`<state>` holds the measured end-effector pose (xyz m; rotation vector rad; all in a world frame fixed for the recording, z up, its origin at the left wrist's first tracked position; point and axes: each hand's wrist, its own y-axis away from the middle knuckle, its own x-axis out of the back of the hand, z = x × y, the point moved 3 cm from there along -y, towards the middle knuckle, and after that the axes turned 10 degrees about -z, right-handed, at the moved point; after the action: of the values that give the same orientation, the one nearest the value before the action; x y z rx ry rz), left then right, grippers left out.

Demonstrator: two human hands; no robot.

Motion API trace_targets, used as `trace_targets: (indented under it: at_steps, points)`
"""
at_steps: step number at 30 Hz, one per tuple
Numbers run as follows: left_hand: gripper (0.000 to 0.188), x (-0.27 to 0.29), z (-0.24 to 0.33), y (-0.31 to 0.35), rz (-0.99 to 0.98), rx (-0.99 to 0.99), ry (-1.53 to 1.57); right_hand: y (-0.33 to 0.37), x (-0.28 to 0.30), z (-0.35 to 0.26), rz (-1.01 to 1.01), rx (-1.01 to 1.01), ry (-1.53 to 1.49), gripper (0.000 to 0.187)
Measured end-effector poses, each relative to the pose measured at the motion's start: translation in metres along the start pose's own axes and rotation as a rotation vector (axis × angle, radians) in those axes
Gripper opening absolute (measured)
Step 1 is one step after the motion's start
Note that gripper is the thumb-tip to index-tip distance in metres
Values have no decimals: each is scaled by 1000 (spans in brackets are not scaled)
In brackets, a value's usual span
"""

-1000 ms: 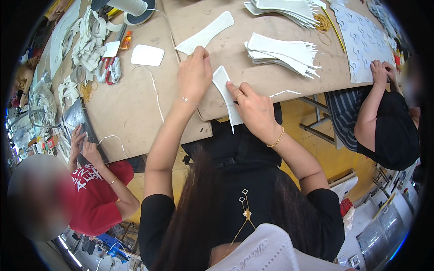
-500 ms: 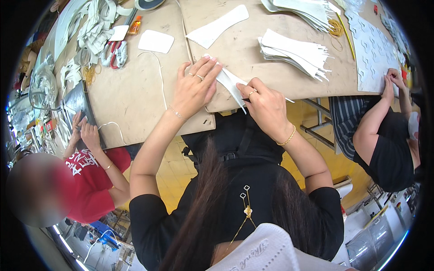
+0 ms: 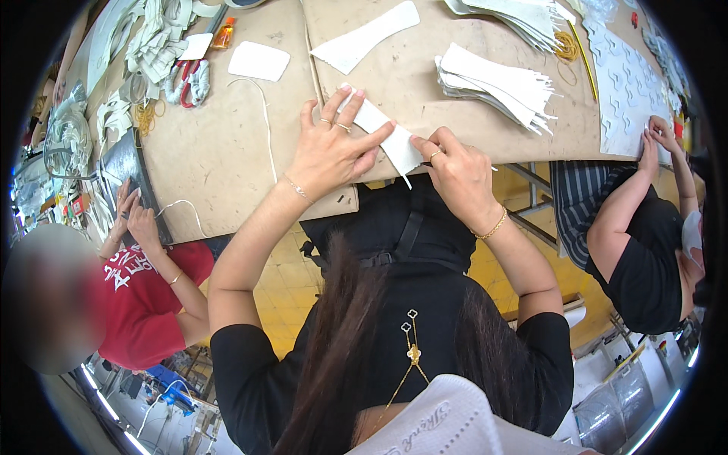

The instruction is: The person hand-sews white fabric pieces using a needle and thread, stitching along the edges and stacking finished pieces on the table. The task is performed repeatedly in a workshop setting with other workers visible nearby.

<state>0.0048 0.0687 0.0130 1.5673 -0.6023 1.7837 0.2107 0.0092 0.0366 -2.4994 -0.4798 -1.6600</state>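
Observation:
A long white flared piece of thin sheet material, perhaps leather, lies slanted at the table's near edge. Its ragged lower end has a thin strip hanging from it. My left hand is open, with spread fingertips pressing along the left side of the piece. At its right edge, my right hand is closed, thumb and forefinger touching the piece. A thin pale end pokes out beyond the right hand, apparently a slim pen-like tool mostly hidden in the fingers.
Another flared white piece lies farther off. To the right is a stack of fringed white pieces; a white rounded card and red-handled scissors lie left. Co-workers sit on both sides, one in a red shirt.
The white piece has turned to show more of its width. My left fingers have spread apart, and my right hand has shifted slightly right. The dark tip seen at my right fingers is now hidden.

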Motion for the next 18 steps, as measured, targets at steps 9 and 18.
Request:
trace_targets:
  at_steps: [9,18]
  points:
    - [49,2,7,-2,-41,-7,-39,4,4,4,-6,12,31,37]
    - [50,3,9,-3,-63,7,-75,12,4,5,-52,-5,68,35]
